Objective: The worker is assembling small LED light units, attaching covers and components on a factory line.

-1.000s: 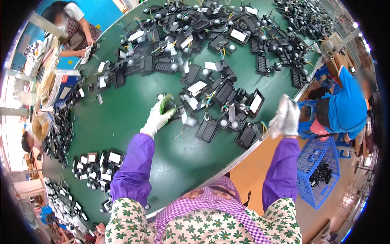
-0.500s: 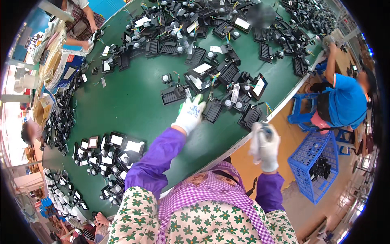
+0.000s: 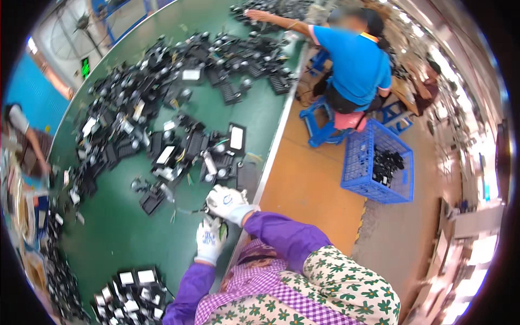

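The right hand (image 3: pixel 227 201) and left hand (image 3: pixel 209 238), in white fabric gloves, meet over a small dark part (image 3: pixel 210 215) at the near edge of the smooth green table (image 3: pixel 124 233). Their fingers curl inward, mostly covering it; I cannot tell whether either grip is clamped on it, nor where its long axis points. A thin wire (image 3: pixel 187 210) trails leftward beside it. Further left, a ribbed black housing (image 3: pixel 153 200) slants from lower left to upper right. A blue plastic lattice crate (image 3: pixel 357 162) contains loose black pieces (image 3: pixel 388 165).
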### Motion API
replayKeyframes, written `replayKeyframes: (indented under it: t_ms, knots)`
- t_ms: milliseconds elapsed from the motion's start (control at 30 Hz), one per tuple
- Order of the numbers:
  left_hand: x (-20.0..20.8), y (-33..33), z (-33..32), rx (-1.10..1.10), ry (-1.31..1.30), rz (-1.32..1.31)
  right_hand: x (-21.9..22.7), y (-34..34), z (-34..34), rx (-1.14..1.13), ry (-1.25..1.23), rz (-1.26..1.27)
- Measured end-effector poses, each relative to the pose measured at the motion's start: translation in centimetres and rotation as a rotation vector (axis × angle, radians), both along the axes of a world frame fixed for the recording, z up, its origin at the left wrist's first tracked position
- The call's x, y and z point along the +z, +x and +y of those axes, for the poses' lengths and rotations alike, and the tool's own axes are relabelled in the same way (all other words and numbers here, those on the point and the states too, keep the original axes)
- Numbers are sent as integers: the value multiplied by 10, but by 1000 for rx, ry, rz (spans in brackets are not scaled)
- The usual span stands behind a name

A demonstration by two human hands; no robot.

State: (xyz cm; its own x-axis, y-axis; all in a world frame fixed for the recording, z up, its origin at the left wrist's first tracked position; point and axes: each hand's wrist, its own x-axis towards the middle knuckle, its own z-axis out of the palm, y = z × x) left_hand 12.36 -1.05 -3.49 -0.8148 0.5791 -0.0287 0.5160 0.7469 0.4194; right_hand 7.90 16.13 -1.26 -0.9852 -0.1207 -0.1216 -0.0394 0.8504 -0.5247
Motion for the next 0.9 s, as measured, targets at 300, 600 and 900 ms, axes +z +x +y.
replayKeyframes:
  t_ms: [300,600,900]
  knots:
    - [-47,65,-47,39,-37,191,-11,-5,-14,23,35,19]
    - [19,-13,-33,-531,-370,-32,2,-7,-10,-26,-35,-43]
    - [116,-23,-27,210,570,-998,91,26,42,-749,-1048,-344]
